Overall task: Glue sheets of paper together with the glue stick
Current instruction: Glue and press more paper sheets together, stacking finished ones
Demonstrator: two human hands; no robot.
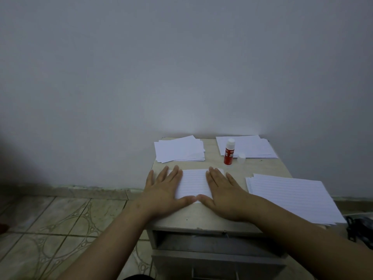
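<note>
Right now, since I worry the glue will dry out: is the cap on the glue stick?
No, the glue stick stands upright and uncapped, its clear cap resting beside it on the table.

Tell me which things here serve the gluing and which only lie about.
For the job: lined sheet under left hand and right hand; glue stick; cap; three paper stacks.

Lying about: dark object at right edge.

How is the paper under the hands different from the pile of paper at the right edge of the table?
The lined sheet is small and pressed flat by the left hand and the right hand; the right pile is larger and untouched. The sheet sits mid-table; the pile overhangs the front-right corner. Both are white with faint lines.
</note>
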